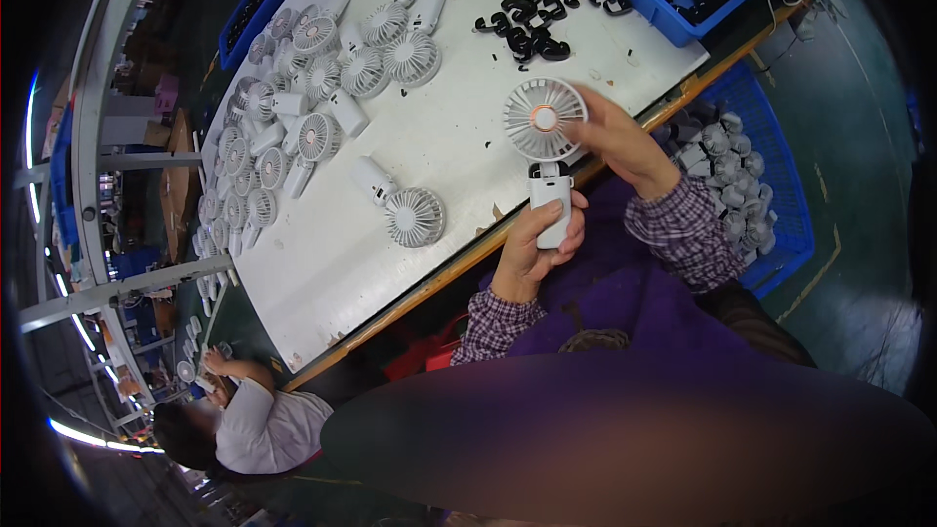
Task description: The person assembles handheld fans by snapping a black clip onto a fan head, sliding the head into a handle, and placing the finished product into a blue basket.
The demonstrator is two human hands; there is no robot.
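Observation:
Over the table's front edge, my left hand (pixel 540 246) is closed round the white handle of a handheld fan (pixel 549 205). The fan stands upright in my grip, its round caged head with an orange ring above the handle and a black piece at the joint between them. My right hand (pixel 625 141) touches the right rim of the fan head; its fingertips are partly hidden behind the cage and slightly blurred. On the table left of my hands lies a single white fan (pixel 415 217), its handle pointing up and left.
Many white fans (pixel 317 78) are heaped on the left of the white table (pixel 468 127). Black curved pieces (pixel 532 15) lie near a blue tray (pixel 688 24) at the back. A blue crate (pixel 795 234) of fans stands at right. Another person (pixel 264 425) works at lower left.

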